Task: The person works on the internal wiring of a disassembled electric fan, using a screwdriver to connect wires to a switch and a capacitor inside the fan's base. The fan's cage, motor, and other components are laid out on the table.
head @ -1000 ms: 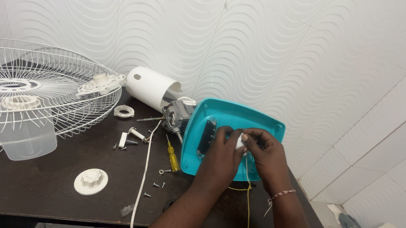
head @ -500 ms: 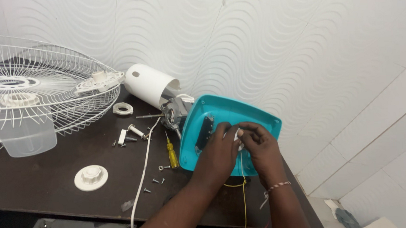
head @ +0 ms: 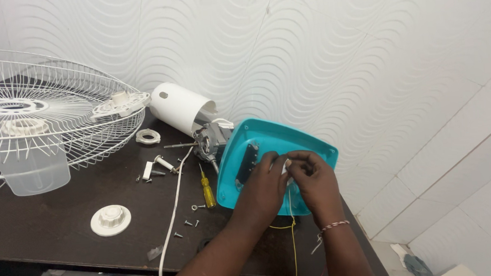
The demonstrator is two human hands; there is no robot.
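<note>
Your left hand [head: 262, 182] and right hand [head: 314, 179] meet over the hollow side of the teal fan base [head: 313, 145], which stands tilted on the dark worktop [head: 55, 243] with its lower edge resting on the surface. The fingers of both hands are closed in a pinch on a small white part [head: 285, 166] held between them, just in front of the base's inner face; what kind of part it is cannot be told. A thin yellow wire [head: 292, 236] hangs down from where your hands meet and runs off past the worktop's edge. A black component [head: 250, 157] is fixed inside the base, just left of your left hand. Beside the base on the left lies a yellow-handled screwdriver [head: 207, 191], with loose screws [head: 191, 220] near it and a white cord [head: 174, 214] running toward you. The white motor housing [head: 179, 107] lies on its side behind the base, with the bare motor [head: 209, 142] showing at its open end. Well apart, at the far left, sit the white wire fan guard [head: 54, 125], a translucent fan blade [head: 31, 166] and a round white cap [head: 110, 219].
</note>
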